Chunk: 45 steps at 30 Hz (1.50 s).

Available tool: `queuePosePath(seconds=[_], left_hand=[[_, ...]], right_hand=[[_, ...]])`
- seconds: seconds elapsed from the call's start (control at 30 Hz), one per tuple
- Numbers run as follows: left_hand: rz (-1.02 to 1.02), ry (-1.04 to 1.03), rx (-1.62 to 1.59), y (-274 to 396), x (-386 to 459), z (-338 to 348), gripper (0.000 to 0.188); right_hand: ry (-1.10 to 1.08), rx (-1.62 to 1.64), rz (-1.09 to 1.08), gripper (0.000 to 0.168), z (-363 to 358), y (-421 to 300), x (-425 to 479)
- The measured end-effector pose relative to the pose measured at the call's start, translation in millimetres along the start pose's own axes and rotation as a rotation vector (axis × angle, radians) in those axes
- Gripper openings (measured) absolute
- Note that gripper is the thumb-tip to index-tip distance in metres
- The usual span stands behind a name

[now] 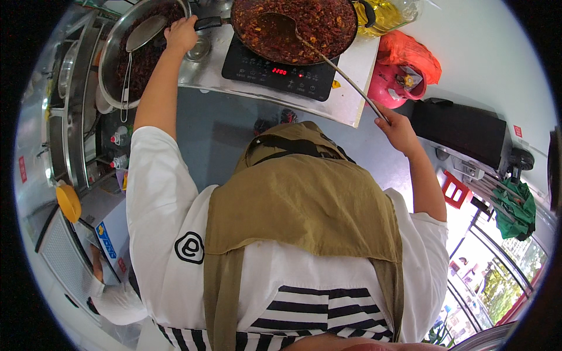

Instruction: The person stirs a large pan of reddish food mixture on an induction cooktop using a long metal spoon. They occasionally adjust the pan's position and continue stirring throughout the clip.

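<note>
A black frying pan (356,26) filled with a dark red, oily chopped mixture (325,22) sits on a black induction cooker (281,81) with lit red digits. My left hand (182,36) is closed at the end of the pan's black handle (210,23), beside a steel bowl's rim. In my right hand (397,131) is the long metal handle of a ladle (336,68). The ladle's head lies in the mixture, partly covered by it. The steel bowl (105,66) at left contains more dark red food, and a round mesh skimmer (146,33) lies across it.
A small glass (199,48) stands between bowl and cooker. Behind the pan is a plastic jug of yellow oil (390,17). A pink gas cylinder (390,90) with a red plastic bag (408,52) stands right of the steel table (351,105). A person (116,302) is at lower left.
</note>
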<state>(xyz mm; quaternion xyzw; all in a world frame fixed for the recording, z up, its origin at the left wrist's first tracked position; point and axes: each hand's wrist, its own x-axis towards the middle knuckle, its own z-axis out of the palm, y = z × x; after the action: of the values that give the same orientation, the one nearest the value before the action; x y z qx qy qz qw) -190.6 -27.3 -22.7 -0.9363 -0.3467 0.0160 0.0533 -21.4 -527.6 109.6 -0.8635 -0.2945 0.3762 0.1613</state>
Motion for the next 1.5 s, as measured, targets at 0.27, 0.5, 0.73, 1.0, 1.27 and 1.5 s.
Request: queuePosePath(seconds=[0.27,0.5,0.73,1.0,1.27,1.5], left_hand=[[-0.02,-0.109,0.018,2,2,-7,0.044],[0.045,0.0,0.004,0,-8,-8,0.061],[0.12,0.258,-0.208,26,-32,-18,0.066],[0.129,0.401,-0.515,69,-102,-55,0.056],[0.009,0.313,-0.504,68,-161,-55,0.051],[-0.112,0.349,-0.571,51,-167,-52,0.05]], right_hand=[[-0.031,0.096,0.0,0.042,4,-4,-8],[0.03,0.117,-0.101,0.041,0,-4,-12],[-0.01,0.03,-0.064,0.043,23,19,7],[0.102,-0.126,-0.163,0.045,28,19,3],[0.051,0.085,-0.184,0.039,15,6,-21],[0.158,-0.006,-0.074,0.039,-13,1,-19]])
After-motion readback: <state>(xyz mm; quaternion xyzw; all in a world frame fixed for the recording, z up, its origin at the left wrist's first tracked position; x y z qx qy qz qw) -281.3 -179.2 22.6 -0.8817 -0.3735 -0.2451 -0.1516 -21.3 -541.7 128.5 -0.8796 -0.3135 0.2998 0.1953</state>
